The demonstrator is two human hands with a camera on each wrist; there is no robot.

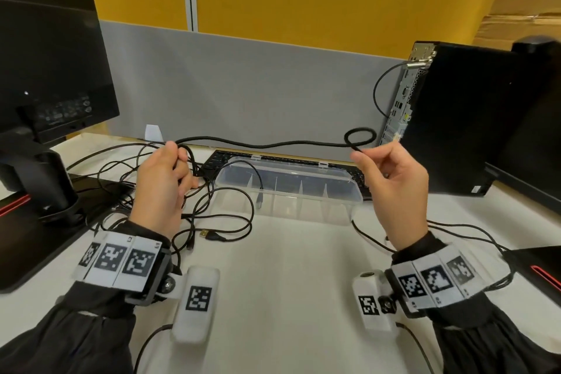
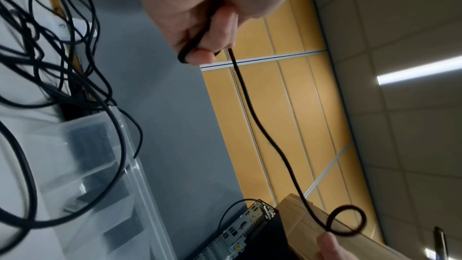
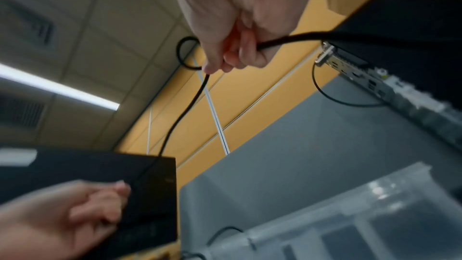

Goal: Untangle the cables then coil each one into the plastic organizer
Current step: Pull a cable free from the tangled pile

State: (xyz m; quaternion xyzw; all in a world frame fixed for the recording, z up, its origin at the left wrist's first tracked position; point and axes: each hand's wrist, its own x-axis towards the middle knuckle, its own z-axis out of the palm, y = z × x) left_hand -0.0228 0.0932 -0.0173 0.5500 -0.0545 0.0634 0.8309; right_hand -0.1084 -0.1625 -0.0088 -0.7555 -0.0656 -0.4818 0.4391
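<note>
From the head view, my left hand and right hand hold one thick cable up between them, stretched out so I can see its small loop. The other cables lie mixed up on the bench by the open plastic box.

In the left wrist view, my fingers curl tight around the cable.

In the right wrist view, my fingers pinch it beside the loop.

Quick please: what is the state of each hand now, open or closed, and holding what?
Left hand: closed, gripping the thick black cable.
Right hand: closed, pinching the same cable beside its small loop.
</note>
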